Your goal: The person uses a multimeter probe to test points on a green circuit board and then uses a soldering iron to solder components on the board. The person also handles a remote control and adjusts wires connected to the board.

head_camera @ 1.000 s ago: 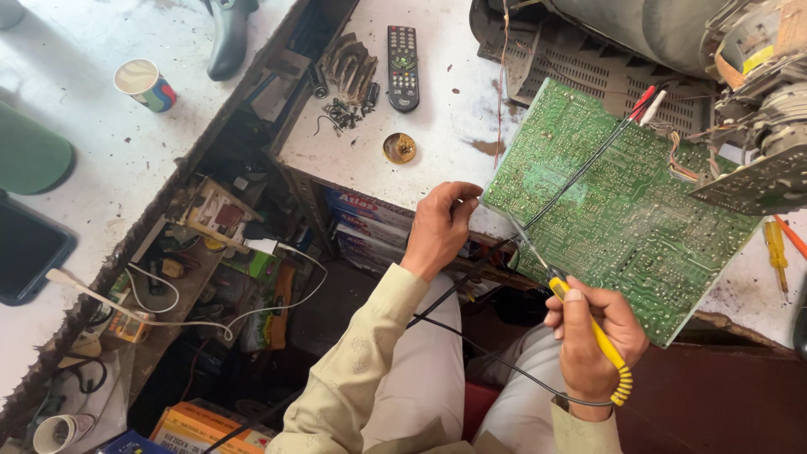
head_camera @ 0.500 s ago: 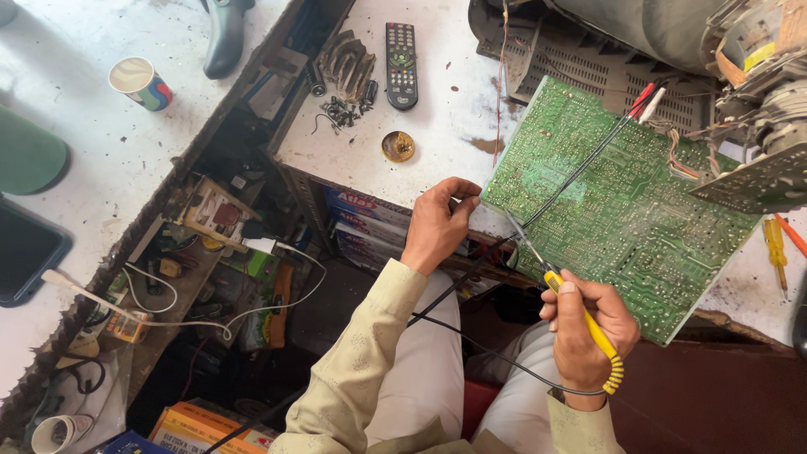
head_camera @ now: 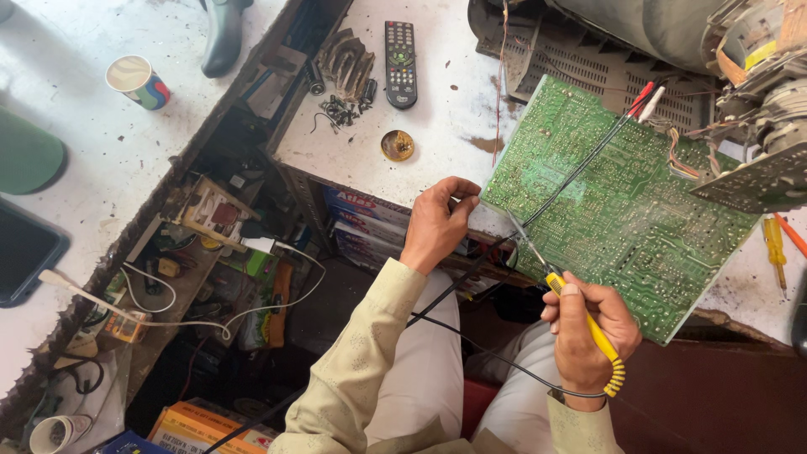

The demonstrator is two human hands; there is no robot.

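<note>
Gripping a yellow-handled soldering iron (head_camera: 588,324), the right hand (head_camera: 588,336) sets its tip against the green circuit board (head_camera: 622,210). The left hand (head_camera: 437,223) pinches thin solder wire (head_camera: 513,220) at the board's near edge, over the workbench (head_camera: 437,118).

**Two Hands, Both Busy**

The left hand (head_camera: 439,220) sits near the middle of the view. Its arm comes up from 6 o'clock in a pale sleeve, bent at the elbow. The back of the hand faces up. The fingers (head_camera: 461,204) curl in and pinch together, pointing toward 3 o'clock.

The right hand (head_camera: 588,332) is lower, at about 4 o'clock from the left one. Its wrist comes up from the bottom edge. The fingers wrap tight around a thin yellow tool (head_camera: 588,324), held like a pencil. The thumb (head_camera: 565,296) presses on top, pointing toward 11 o'clock.
</note>
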